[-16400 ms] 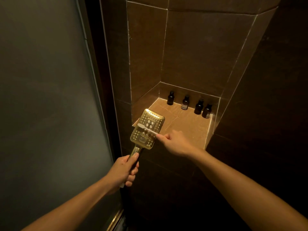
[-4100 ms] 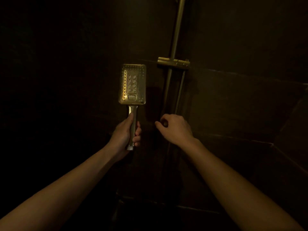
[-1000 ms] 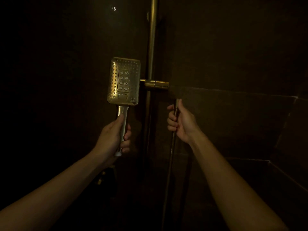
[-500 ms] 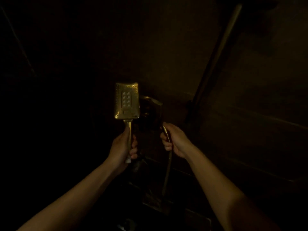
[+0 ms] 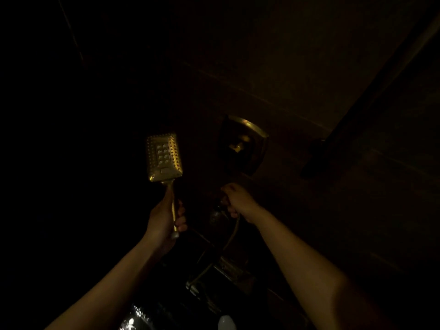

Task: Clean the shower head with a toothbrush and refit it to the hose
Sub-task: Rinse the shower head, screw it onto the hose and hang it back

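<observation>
**Shower head upright, hose end apart**

Left hand (image 5: pixel 164 217) clenches the handle of the rectangular gold metal shower head (image 5: pixel 164 157), upright, dark open room at 9 o'clock. At 3 o'clock, apart, right hand (image 5: pixel 238 201) grasps the thin metal hose (image 5: pixel 232 236) below the round brass wall plate (image 5: pixel 242 144).

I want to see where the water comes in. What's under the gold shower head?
Under the shower head runs its handle, gripped by the left hand. The handle's bare end pokes out below the fingers. The hose is apart, in the right hand, which hides its end.
</observation>
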